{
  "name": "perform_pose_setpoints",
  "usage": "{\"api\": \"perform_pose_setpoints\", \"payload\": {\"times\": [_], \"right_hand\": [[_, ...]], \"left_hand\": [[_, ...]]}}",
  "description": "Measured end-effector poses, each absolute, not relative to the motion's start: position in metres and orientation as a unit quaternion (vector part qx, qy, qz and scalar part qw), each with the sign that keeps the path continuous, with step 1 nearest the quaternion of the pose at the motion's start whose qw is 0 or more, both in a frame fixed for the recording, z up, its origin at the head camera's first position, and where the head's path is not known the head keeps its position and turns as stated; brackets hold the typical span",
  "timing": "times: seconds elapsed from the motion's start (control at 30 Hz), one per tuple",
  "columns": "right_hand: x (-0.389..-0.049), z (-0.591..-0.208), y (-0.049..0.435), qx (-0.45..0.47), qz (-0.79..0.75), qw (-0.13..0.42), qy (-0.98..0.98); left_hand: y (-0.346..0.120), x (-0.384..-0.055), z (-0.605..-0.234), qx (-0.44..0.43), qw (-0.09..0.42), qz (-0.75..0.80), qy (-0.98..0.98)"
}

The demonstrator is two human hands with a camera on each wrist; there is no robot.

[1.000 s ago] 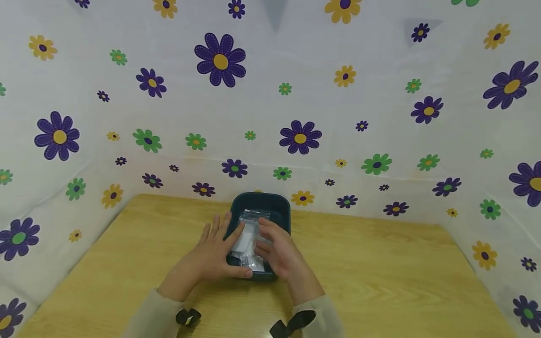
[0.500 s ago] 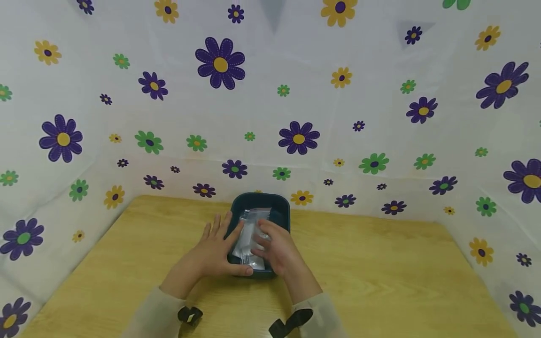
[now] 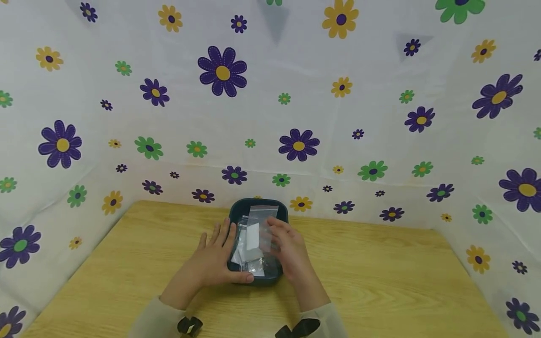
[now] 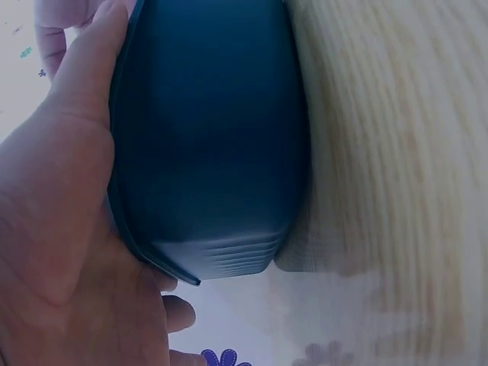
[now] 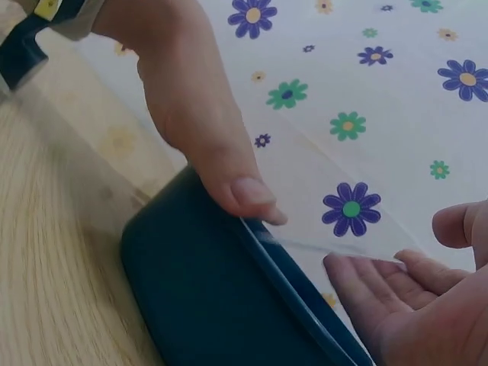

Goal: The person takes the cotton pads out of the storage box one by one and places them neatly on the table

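Note:
A clear zip-lock bag point(image 3: 263, 215) with a white slip inside leans up in a dark teal plastic tub point(image 3: 261, 282). My right hand point(image 3: 293, 253) pinches its right edge with curled fingers; in the right wrist view the bag's thin edge runs from the tub's rim to those fingertips. Other clear bags point(image 3: 255, 269) lie beneath it in the tub. My left hand point(image 3: 209, 265) rests on the tub's near left corner, its fingers spread straight along the left side. In the left wrist view, the left thumb point(image 4: 91, 61) lies along the rim.
The tub stands on a light wood-grain table point(image 3: 380, 277), close to its back edge. A white cloth point(image 3: 262, 112) printed with flowers hangs behind and at both sides. Each wrist wears a black strap point(image 3: 189, 326) over a pale sleeve point(image 3: 156, 321).
The zip-lock bag has shifted up and right and spread out, with the right hand's fingers now at its edge. The left hand has stayed on the tub. The view has tilted slightly up.

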State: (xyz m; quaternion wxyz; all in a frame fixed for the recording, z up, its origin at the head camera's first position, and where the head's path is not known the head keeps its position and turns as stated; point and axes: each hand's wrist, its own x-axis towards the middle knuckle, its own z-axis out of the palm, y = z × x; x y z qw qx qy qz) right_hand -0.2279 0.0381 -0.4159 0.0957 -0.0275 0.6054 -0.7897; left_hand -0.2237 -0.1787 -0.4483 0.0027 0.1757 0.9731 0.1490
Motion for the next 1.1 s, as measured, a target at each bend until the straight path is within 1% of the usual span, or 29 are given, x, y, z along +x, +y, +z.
{"api": "perform_pose_setpoints", "payload": {"times": [0.17, 0.23, 0.3, 0.47, 0.67, 0.8, 1.1], "right_hand": [[-0.231, -0.421, 0.043, -0.001, -0.741, 0.033, 0.671], [-0.232, -0.424, 0.044, 0.01, -0.727, 0.013, 0.686], [-0.233, -0.427, 0.045, 0.014, -0.733, 0.004, 0.68], [-0.232, -0.428, 0.047, 0.031, -0.754, 0.007, 0.656], [-0.235, -0.421, 0.051, 0.045, -0.758, 0.029, 0.65], [-0.237, -0.417, 0.053, 0.038, -0.766, 0.041, 0.641], [-0.237, -0.415, 0.058, 0.022, -0.782, 0.034, 0.622]], "left_hand": [[-0.177, -0.224, -0.451, 0.175, 0.013, 0.164, 0.971], [-0.176, -0.223, -0.452, 0.172, 0.016, 0.167, 0.971], [-0.176, -0.222, -0.452, 0.17, 0.02, 0.168, 0.971], [-0.174, -0.217, -0.451, 0.164, 0.029, 0.17, 0.971], [-0.174, -0.221, -0.45, 0.17, 0.017, 0.157, 0.973], [-0.175, -0.222, -0.447, 0.17, 0.012, 0.154, 0.973], [-0.175, -0.222, -0.443, 0.167, 0.029, 0.163, 0.972]]}}
